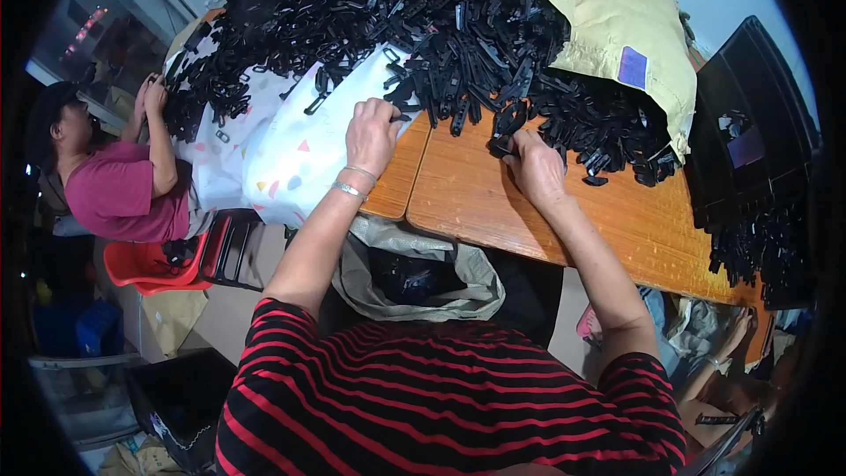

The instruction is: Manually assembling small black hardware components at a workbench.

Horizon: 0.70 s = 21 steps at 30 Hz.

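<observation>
Small black plastic pieces (476, 57), long and narrow with slots, spill in a heap over the wooden table (476, 194). My left hand (372, 137), with bracelets at its wrist, is closed at the edge of the patterned white sheet. A small black piece (401, 118) sticks out between its thumb and fingers. Lower right of the heap, my right hand (538, 167) pinches another black piece (500, 146) just above the wood. Its fingertips are partly hidden by that piece.
Two yellowish paper sacks (630, 18) lie at the back, pouring pieces out. An open woven sack (485, 286) hangs below the table's front edge. A person in a maroon shirt (123, 181) works at the left. Another person's arm (723, 344) shows at lower right, near a black bin (749, 123).
</observation>
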### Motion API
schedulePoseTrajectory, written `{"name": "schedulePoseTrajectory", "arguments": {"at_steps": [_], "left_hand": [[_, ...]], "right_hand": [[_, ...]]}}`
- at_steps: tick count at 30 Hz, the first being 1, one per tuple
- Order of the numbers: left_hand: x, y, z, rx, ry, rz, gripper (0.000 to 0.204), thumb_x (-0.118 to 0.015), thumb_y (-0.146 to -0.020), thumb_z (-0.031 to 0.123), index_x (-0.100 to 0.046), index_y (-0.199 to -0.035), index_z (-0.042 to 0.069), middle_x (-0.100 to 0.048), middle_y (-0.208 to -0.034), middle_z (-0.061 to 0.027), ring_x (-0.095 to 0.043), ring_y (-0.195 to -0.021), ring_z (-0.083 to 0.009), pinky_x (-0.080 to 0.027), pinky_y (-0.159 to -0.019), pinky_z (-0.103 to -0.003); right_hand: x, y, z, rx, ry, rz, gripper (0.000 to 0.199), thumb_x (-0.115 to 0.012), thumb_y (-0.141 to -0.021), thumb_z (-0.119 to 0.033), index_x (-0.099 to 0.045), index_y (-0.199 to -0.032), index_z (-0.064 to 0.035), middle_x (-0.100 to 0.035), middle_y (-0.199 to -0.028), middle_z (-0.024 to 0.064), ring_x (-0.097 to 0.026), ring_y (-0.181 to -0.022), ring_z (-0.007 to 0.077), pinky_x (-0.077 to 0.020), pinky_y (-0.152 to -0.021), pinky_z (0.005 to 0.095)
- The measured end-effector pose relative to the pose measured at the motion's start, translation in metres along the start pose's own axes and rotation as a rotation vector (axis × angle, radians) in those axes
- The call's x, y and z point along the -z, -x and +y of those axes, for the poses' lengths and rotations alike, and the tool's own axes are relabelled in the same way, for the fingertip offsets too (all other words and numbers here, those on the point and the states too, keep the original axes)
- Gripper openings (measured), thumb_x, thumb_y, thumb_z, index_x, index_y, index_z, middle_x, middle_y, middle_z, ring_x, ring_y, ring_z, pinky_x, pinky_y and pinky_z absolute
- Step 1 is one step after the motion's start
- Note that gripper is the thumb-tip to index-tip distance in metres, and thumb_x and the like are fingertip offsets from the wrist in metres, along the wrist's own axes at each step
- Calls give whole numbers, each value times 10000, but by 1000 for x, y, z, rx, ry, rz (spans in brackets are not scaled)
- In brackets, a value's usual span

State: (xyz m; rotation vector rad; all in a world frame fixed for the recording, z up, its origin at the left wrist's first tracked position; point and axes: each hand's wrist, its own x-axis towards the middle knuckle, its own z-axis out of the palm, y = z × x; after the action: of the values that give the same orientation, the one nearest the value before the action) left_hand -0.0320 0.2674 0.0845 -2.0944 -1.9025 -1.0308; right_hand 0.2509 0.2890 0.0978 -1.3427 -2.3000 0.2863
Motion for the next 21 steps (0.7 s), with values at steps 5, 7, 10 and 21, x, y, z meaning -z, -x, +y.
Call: {"name": "schedulePoseTrajectory", "arguments": {"at_steps": [5, 7, 10, 21], "left_hand": [[-1, 7, 0, -29, 20, 75, 203, -709, -645, 3, -575, -785, 66, -551, -888, -84, -520, -865, -287, -431, -736, -371], [-1, 5, 1, -49, 31, 117, 208, -705, -640, -3, -571, -784, 67, -553, -898, -77, -523, -867, -286, -429, -733, -373], [-3, 6, -2, -66, 46, 160, 215, -694, -636, -6, -551, -776, 72, -557, -922, -59, -533, -875, -275, -424, -731, -378], [0, 7, -2, 45, 114, 88, 267, -686, -666, -33, -548, -882, 41, -586, -898, -96, -559, -864, -302, -457, -736, -361]], "right_hand": [[7, -12, -1, -33, -96, -134, 335, -746, -647, -67, -546, -913, -24, -593, -916, 199, -605, -816, 388, -484, -693, 433], [13, -16, -4, -49, -62, -183, 334, -745, -645, -67, -546, -909, -25, -593, -915, 198, -605, -825, 385, -482, -702, 436], [15, -21, -8, -91, -24, -242, 326, -745, -637, -68, -559, -900, -25, -594, -918, 196, -606, -839, 377, -477, -713, 437], [10, -14, -7, -100, -122, -145, 282, -769, -643, -9, -544, -813, -7, -597, -819, 128, -595, -751, 267, -467, -673, 350]]}}
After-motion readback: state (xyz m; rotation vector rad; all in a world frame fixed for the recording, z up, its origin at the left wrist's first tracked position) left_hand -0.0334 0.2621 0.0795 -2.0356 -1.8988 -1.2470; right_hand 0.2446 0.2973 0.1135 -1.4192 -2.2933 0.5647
